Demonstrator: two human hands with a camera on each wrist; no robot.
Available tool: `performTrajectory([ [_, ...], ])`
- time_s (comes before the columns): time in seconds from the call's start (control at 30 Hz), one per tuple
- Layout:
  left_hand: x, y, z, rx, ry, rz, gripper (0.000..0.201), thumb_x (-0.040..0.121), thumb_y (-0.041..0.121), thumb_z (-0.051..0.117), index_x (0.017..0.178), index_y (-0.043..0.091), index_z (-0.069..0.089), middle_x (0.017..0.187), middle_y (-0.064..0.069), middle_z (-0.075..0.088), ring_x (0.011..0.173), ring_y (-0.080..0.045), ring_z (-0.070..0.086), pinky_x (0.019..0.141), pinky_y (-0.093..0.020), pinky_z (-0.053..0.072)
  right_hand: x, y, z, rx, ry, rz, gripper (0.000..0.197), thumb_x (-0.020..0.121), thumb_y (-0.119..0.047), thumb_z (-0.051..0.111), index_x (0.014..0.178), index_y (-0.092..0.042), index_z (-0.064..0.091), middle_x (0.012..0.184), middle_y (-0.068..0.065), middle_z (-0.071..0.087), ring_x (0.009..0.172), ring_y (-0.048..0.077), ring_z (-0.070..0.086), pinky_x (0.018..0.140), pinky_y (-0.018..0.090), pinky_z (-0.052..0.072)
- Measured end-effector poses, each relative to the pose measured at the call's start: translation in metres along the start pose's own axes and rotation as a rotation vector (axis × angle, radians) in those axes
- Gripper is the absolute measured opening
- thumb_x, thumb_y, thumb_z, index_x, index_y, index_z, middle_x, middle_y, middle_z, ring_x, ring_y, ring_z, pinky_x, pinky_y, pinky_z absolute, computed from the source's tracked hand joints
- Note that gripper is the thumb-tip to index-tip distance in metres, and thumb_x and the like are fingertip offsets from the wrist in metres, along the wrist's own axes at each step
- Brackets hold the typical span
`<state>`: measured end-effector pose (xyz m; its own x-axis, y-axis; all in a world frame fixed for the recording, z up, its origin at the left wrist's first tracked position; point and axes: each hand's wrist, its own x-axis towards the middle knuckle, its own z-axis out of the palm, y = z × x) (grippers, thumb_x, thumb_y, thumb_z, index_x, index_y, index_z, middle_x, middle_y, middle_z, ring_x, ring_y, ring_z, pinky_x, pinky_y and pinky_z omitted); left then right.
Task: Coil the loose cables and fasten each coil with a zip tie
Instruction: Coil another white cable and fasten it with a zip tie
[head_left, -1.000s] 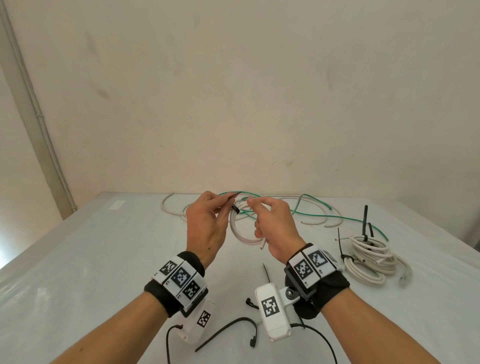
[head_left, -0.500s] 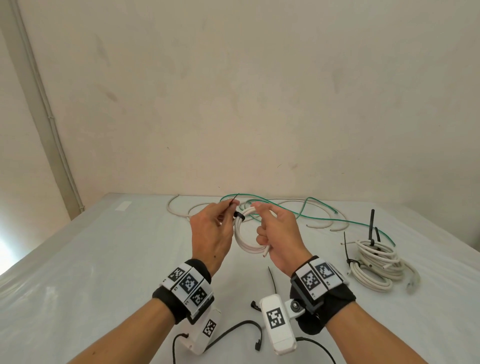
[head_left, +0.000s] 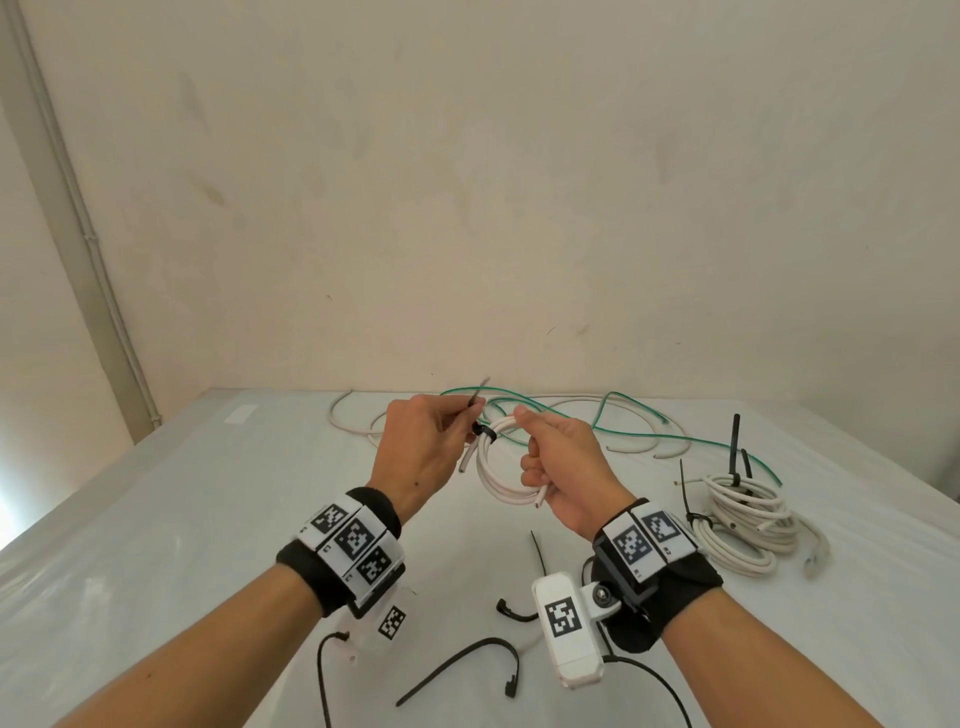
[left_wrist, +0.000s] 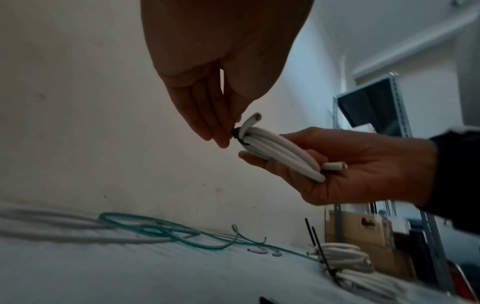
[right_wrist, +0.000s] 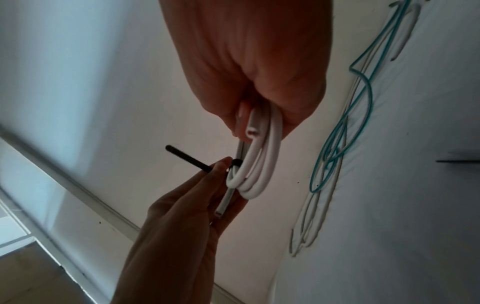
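above the white table, by a bare wall, the right hand grips a small white cable coil; the left hand pinches the tail of the black zip tie looped round the coil's top.

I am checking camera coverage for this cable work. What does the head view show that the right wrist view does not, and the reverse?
Only the head view shows the finished white cable bundle with black zip ties at the right of the white table, and the spare black zip ties lying near the person.

Only the right wrist view shows the cut end of the white cable lying against the left hand's palm.

Both show the small white cable coil held by the right hand, the left hand pinching the black zip tie tail, and the loose green cable.
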<state>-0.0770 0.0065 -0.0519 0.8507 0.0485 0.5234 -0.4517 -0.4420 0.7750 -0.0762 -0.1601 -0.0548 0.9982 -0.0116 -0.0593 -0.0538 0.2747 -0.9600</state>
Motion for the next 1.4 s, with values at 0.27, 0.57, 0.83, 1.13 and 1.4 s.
performTrajectory([
  [0.27,0.005,-0.001,0.000,0.115,-0.060,0.079,0.018,0.099,0.025,0.068,0.092,0.016,0.081,0.069,-0.003,0.075,0.067,-0.026,0.069,0.074,-0.043,0.059,-0.001,-0.004,0.001,0.013,0.003,0.048,0.016,0.104,-0.018,0.062,0.095,-0.005,0.062,0.061,-0.002,0.021,0.046,0.010,0.020,0.039,0.020,0.023],
  [0.57,0.008,0.011,0.008,-0.194,-0.348,-0.325,0.013,0.099,0.004,0.062,0.109,0.000,0.069,0.091,-0.019,0.076,0.078,-0.024,0.076,0.075,-0.040,0.065,0.002,-0.007,-0.011,0.096,-0.114,0.062,0.014,0.107,-0.017,0.055,0.107,-0.006,0.063,0.064,0.002,0.040,0.052,0.014,0.044,0.051,0.029,0.050],
  [0.83,0.017,0.010,0.026,-0.186,-0.297,-0.336,0.014,0.105,0.003,0.046,0.112,0.008,0.057,0.088,-0.009,0.071,0.074,-0.023,0.075,0.088,-0.054,0.058,-0.003,-0.014,-0.047,-0.360,-0.134,0.102,0.021,0.104,-0.018,0.061,0.111,0.000,0.068,0.100,0.014,0.072,0.086,0.024,0.074,0.076,0.036,0.064],
  [1.13,0.014,0.037,0.054,-0.176,-0.522,-0.422,0.028,0.105,0.009,0.053,0.128,-0.003,0.041,0.119,-0.025,0.066,0.096,-0.028,0.070,0.095,-0.049,0.059,-0.002,-0.021,-0.071,-0.318,0.048,0.026,0.020,0.100,-0.002,0.063,0.113,0.013,0.062,0.105,0.033,0.071,0.078,0.033,0.072,0.063,0.030,0.064],
  [1.4,0.015,0.042,0.055,-0.230,-0.662,-0.462,0.030,0.106,0.026,0.058,0.122,0.001,0.061,0.111,-0.021,0.075,0.098,-0.031,0.077,0.094,-0.047,0.060,0.013,-0.053,-0.154,-0.455,0.429,-0.064,0.006,0.097,-0.005,0.063,0.098,0.000,0.065,0.095,0.023,0.076,0.076,0.027,0.071,0.062,0.033,0.056],
])
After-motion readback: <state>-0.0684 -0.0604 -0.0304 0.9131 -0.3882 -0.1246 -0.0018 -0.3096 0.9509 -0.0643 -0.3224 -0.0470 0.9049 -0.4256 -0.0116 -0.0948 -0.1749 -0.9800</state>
